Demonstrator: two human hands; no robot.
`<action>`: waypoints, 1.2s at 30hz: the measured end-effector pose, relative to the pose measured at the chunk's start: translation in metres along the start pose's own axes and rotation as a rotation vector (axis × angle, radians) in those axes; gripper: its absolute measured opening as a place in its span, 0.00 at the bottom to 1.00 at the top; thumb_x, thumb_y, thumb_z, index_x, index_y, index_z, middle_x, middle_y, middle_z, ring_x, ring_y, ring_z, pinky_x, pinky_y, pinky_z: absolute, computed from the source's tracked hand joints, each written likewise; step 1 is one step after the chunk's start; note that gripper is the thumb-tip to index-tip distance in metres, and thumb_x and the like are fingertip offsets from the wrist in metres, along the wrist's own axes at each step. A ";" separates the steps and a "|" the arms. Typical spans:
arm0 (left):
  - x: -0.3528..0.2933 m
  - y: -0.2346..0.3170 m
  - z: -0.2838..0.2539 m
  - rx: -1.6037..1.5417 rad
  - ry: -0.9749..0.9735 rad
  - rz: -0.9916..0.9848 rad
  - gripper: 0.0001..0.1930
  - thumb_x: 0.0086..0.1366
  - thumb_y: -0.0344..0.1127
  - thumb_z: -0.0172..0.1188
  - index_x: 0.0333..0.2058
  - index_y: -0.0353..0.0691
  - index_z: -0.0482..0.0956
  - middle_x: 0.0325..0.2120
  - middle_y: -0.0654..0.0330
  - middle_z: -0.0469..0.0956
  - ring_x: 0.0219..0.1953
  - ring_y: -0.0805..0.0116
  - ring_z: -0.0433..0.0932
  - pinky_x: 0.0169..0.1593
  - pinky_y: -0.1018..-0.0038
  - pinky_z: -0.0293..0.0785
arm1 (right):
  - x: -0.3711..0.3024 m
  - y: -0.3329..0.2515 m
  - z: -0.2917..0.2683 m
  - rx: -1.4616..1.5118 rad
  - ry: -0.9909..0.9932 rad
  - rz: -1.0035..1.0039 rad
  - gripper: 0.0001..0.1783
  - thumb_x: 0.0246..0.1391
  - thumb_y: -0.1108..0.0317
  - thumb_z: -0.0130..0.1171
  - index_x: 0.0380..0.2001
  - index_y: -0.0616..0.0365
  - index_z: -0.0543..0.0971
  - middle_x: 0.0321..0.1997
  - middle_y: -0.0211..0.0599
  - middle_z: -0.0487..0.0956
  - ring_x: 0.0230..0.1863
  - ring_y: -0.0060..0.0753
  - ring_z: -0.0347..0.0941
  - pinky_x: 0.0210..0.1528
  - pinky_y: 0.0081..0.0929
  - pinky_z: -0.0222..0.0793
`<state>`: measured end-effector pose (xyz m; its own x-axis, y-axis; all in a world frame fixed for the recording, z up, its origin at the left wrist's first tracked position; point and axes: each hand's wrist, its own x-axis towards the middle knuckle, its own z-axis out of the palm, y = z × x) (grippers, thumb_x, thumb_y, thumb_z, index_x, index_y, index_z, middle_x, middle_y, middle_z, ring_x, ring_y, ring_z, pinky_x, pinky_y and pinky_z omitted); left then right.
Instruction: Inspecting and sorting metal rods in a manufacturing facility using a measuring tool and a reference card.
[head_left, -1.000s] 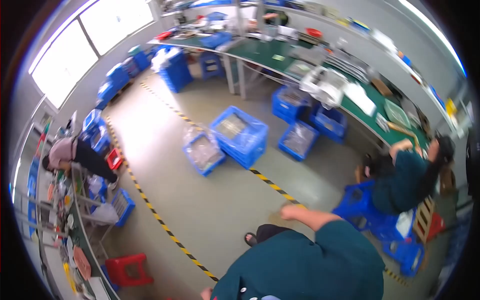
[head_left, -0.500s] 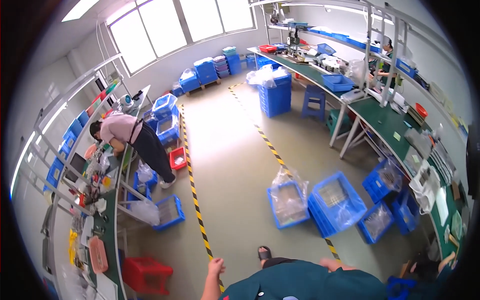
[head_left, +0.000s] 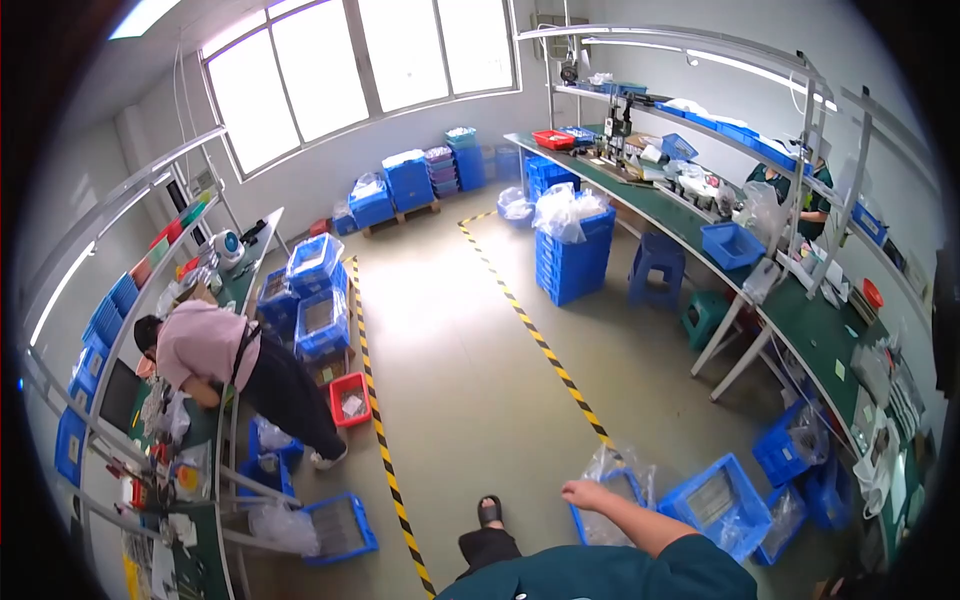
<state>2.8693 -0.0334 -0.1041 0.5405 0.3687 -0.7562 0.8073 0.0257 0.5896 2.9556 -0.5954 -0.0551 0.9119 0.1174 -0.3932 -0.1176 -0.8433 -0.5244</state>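
Head view: right hand (head_left: pixel 584 494) swung forward, its grip unclear; left hand now unseen.

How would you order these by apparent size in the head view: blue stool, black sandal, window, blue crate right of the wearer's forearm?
Largest to smallest:
window
blue crate
blue stool
black sandal

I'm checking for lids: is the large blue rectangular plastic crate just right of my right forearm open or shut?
Open: the large blue rectangular plastic crate shows no lid, and grey contents are visible inside.
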 end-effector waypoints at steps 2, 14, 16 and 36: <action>0.043 0.063 -0.002 -0.028 0.004 -0.002 0.07 0.51 0.33 0.56 0.27 0.36 0.72 0.20 0.54 0.73 0.22 0.57 0.77 0.22 0.63 0.72 | 0.037 0.033 0.020 0.012 -0.102 0.105 0.18 0.48 0.54 0.52 0.37 0.52 0.80 0.39 0.41 0.80 0.42 0.43 0.76 0.45 0.36 0.71; 0.194 0.468 0.216 0.279 -0.184 0.351 0.16 0.58 0.36 0.54 0.43 0.34 0.74 0.26 0.56 0.77 0.21 0.70 0.76 0.20 0.77 0.70 | 0.170 0.094 -0.056 0.133 -0.339 0.446 0.18 0.44 0.55 0.56 0.31 0.59 0.81 0.28 0.43 0.80 0.27 0.41 0.78 0.30 0.36 0.75; 0.196 0.531 0.274 0.240 -0.287 0.436 0.17 0.58 0.38 0.55 0.45 0.36 0.74 0.29 0.58 0.77 0.27 0.70 0.78 0.25 0.77 0.72 | 0.208 0.110 -0.064 0.110 -0.377 0.492 0.18 0.45 0.55 0.56 0.31 0.59 0.81 0.29 0.43 0.80 0.27 0.40 0.78 0.29 0.36 0.74; 0.505 0.707 0.285 0.149 -0.229 -0.319 0.11 0.58 0.35 0.51 0.38 0.36 0.70 0.30 0.51 0.75 0.29 0.47 0.78 0.26 0.57 0.74 | 0.758 0.031 -0.425 0.152 0.163 0.381 0.16 0.48 0.59 0.52 0.39 0.52 0.79 0.38 0.41 0.80 0.41 0.42 0.75 0.45 0.36 0.71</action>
<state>3.7807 -0.0941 -0.1497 0.2827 0.1473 -0.9478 0.9592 -0.0357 0.2806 3.8102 -0.7552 -0.0485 0.8408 -0.2815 -0.4624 -0.5029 -0.7224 -0.4746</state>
